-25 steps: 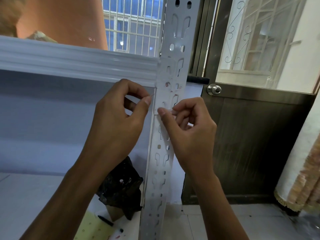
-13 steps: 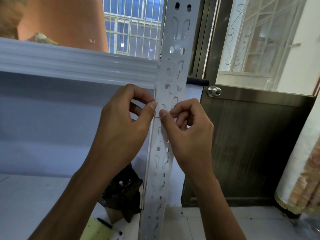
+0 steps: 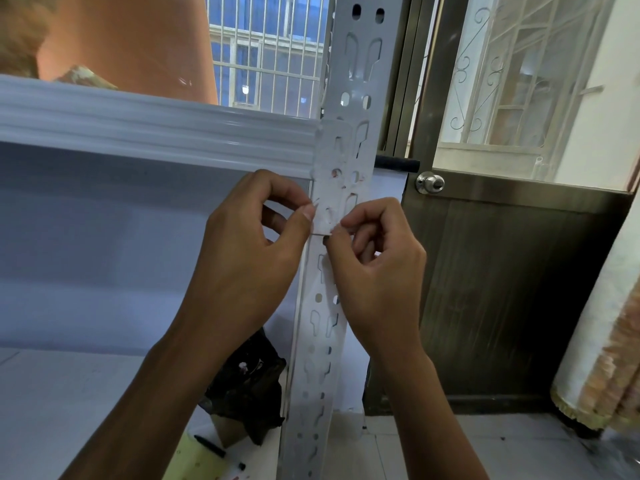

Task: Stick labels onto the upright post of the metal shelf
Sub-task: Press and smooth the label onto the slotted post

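The grey perforated upright post (image 3: 353, 84) of the metal shelf runs down the middle of the head view. A pale label (image 3: 332, 188) lies on the post where the shelf beam (image 3: 156, 133) meets it, its lower edge at about hand height. My left hand (image 3: 249, 258) pinches the label's lower left edge between thumb and forefinger. My right hand (image 3: 377, 268) pinches the lower right corner, fingers curled. Both hands hide part of the post below the label.
A black plastic bag (image 3: 249, 386) and a yellow sheet with a black pen (image 3: 211, 445) lie on the lower shelf. To the right stands a dark metal door (image 3: 502, 289) with a round knob (image 3: 429, 182). A barred window is behind the post; a curtain hangs at the far right.
Both hands have shifted slightly down and closer together at the label's lower edge. The label stays on the post.
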